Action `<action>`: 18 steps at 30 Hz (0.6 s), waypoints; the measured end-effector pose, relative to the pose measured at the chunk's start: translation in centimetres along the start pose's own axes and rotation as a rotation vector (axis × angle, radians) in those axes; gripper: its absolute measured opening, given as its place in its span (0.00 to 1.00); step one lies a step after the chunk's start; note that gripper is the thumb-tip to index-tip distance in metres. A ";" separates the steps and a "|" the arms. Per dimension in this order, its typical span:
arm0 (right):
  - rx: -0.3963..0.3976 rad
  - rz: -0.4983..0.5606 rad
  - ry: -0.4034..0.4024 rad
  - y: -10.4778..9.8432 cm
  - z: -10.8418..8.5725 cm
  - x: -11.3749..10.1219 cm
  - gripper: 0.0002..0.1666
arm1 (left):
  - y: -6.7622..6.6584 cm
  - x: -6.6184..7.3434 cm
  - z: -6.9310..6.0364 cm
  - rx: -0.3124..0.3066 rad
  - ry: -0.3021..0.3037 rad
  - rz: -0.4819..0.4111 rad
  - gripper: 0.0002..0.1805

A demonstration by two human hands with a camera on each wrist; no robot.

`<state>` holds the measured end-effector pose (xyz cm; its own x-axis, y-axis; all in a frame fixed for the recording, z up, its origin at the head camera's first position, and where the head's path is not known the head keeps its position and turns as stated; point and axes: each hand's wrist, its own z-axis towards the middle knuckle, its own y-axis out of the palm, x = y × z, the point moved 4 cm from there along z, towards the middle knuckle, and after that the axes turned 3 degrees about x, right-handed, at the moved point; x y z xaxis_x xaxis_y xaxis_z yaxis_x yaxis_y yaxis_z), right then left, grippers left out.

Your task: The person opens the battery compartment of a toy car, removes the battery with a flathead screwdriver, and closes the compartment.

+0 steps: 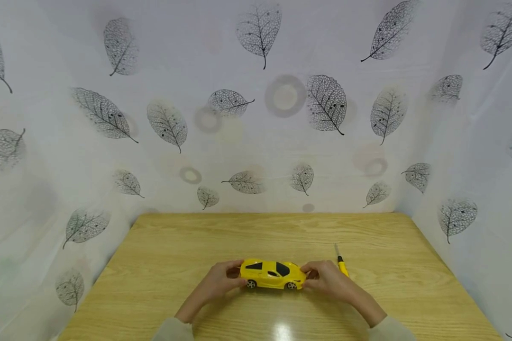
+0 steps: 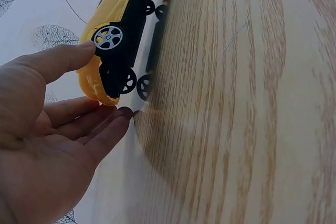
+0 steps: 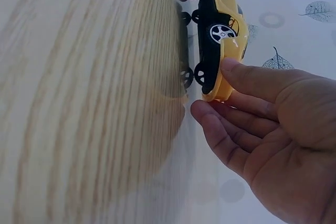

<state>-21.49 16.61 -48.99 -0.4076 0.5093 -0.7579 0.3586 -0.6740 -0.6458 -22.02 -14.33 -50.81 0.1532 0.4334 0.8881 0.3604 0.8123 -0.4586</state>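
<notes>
A yellow toy car [image 1: 273, 273] with black windows is at the front middle of the wooden table, its side toward me. My left hand [image 1: 223, 280] grips the car's left end, thumb on the near side and fingers behind. At the other end, the right hand [image 1: 327, 279] pinches the car in the same way. In the left wrist view the toy car [image 2: 113, 3] shows its black underside, with spoked wheels near their reflections. From the right wrist the toy car [image 3: 231, 3] also looks tilted. Whether any wheel touches the table, I cannot tell.
A screwdriver [image 1: 341, 265] with a yellow and black handle lies just beyond the right hand, its metal shaft pointing away. White leaf-printed cloth [image 1: 256, 142] stands behind the wooden table [image 1: 175, 241] and along both sides.
</notes>
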 end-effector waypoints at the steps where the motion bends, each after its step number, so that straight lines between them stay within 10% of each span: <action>1: 0.000 0.007 0.004 0.0 0.0 0.1 0.20 | 0.0 0.0 0.0 0.000 -0.003 0.001 0.37; 18: -0.007 0.141 0.037 -0.4 0.1 1.1 0.22 | -0.3 0.3 0.0 0.052 -0.002 -0.015 0.34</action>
<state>-22.14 17.35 -49.55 -0.3219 0.4291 -0.8439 0.4161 -0.7365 -0.5333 -22.06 -14.47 -50.44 0.1464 0.4216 0.8949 0.3147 0.8378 -0.4462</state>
